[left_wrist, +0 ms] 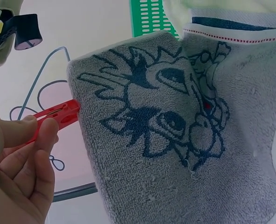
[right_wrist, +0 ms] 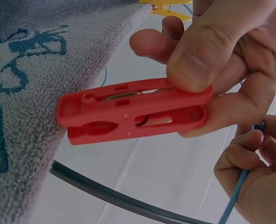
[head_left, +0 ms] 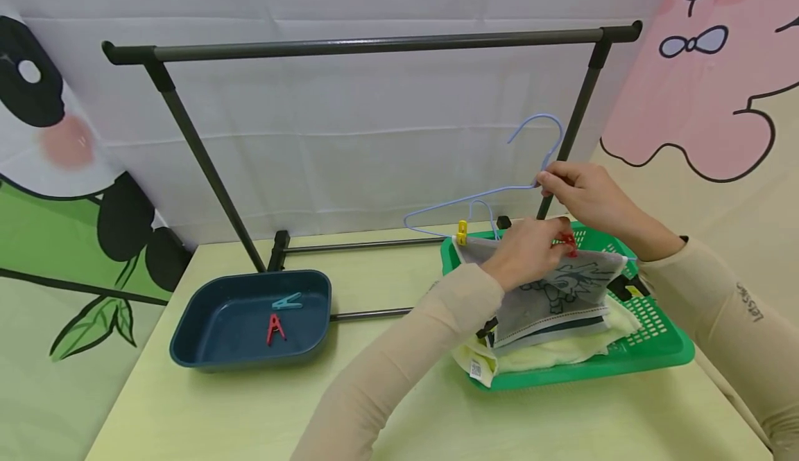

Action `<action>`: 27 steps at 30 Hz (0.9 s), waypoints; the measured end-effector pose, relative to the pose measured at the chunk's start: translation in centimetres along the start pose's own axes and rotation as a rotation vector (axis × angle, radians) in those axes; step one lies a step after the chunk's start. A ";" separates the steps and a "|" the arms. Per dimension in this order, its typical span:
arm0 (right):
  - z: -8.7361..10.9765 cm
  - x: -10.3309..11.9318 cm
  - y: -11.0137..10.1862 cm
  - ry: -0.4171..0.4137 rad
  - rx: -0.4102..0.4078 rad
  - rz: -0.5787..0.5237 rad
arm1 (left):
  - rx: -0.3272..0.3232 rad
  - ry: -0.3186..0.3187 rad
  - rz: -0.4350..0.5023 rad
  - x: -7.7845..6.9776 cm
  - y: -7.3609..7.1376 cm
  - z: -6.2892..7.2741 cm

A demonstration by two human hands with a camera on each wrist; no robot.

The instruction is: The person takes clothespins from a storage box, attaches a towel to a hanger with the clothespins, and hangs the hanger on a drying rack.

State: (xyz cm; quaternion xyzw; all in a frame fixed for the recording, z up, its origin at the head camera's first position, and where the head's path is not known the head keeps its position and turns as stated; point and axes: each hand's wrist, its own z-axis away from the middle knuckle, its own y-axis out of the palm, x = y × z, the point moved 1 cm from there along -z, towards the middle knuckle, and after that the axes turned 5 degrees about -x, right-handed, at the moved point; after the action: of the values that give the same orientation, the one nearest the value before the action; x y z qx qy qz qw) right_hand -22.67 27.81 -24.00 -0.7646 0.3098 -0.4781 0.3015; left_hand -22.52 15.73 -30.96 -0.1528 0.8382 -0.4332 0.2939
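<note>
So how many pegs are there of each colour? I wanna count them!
Red: 2, the loose red peg and the held red peg
Light blue: 1, the light-blue peg
Yellow: 1, the yellow peg
Total in sight: 4

Under soft light, a creased white cloth backdrop (head_left: 349, 111) stands behind a pale yellow tabletop (head_left: 250, 412). The pale green left wall (head_left: 37, 392) carries a cartoon panda (head_left: 93, 163) above leaves (head_left: 96, 326); the cream right wall (head_left: 749, 239), a pink bear (head_left: 705, 107) with a light-blue bow tie (head_left: 711, 40).

Clothespins (head_left: 275, 328) in tub (head_left: 206, 329) at left, basket (head_left: 664, 353) at right, towel (head_left: 562, 291) on hanger (head_left: 462, 199) over it, rack bar (head_left: 374, 45) behind both
</note>
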 end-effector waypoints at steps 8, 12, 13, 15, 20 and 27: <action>0.0 0.1 0.0 0.004 0.007 0.000 | 0.025 -0.012 -0.004 -0.2 0.2 -0.2; 0.1 0.1 -0.1 0.003 0.011 -0.001 | 0.033 0.002 -0.038 -0.4 0.3 -0.3; 0.1 0.1 -0.1 0.001 0.012 0.000 | 0.036 0.006 -0.045 -0.4 0.3 -0.3; 0.1 0.2 -0.1 -0.001 0.015 0.001 | 0.035 0.012 -0.059 -0.5 0.3 -0.3; 0.1 0.3 -0.1 -0.003 0.017 -0.002 | 0.026 0.029 -0.075 -0.6 0.4 -0.4; 0.2 0.4 0.0 -0.005 0.024 -0.007 | 0.023 0.039 -0.113 -0.8 0.4 -0.4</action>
State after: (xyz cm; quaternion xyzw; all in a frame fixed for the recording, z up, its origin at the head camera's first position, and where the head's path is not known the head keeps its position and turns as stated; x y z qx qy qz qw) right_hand -22.37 27.53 -23.81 -0.7633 0.3007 -0.4807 0.3099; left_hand -22.18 16.61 -30.83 -0.1880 0.8289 -0.4616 0.2542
